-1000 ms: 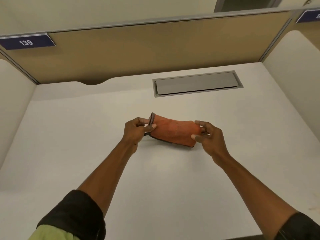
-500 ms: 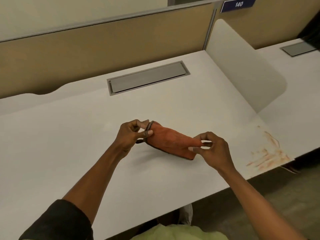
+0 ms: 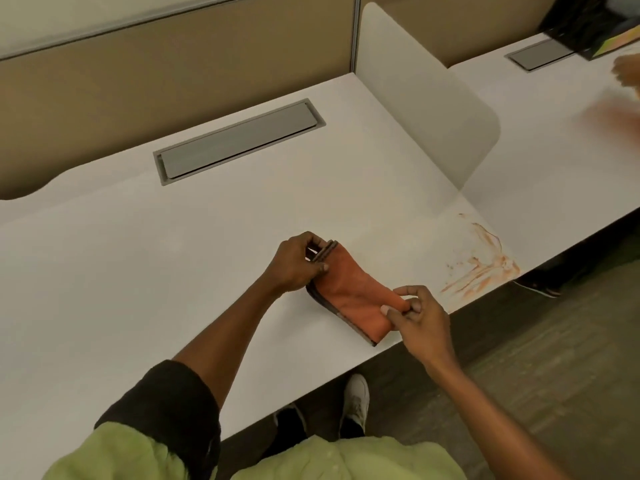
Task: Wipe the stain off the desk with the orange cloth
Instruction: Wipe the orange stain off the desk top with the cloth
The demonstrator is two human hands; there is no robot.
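A folded orange cloth (image 3: 353, 292) with a dark trim is held between both hands just above the white desk (image 3: 173, 271), near its front edge. My left hand (image 3: 294, 263) pinches the cloth's upper left end. My right hand (image 3: 420, 318) pinches its lower right end. An orange-red smeared stain (image 3: 481, 261) marks the desk's front right corner, to the right of the cloth and apart from it.
A grey cable hatch (image 3: 239, 142) is set into the desk at the back. A white divider panel (image 3: 426, 95) stands at the right. Beyond it lies a neighbouring desk (image 3: 554, 143), where another person's blurred hand (image 3: 627, 69) shows. The desk's front edge drops to the floor.
The view has swung to the right, bringing the stain and neighbouring desk into sight. The cloth, still held at both ends, has shifted right toward the desk's front edge.
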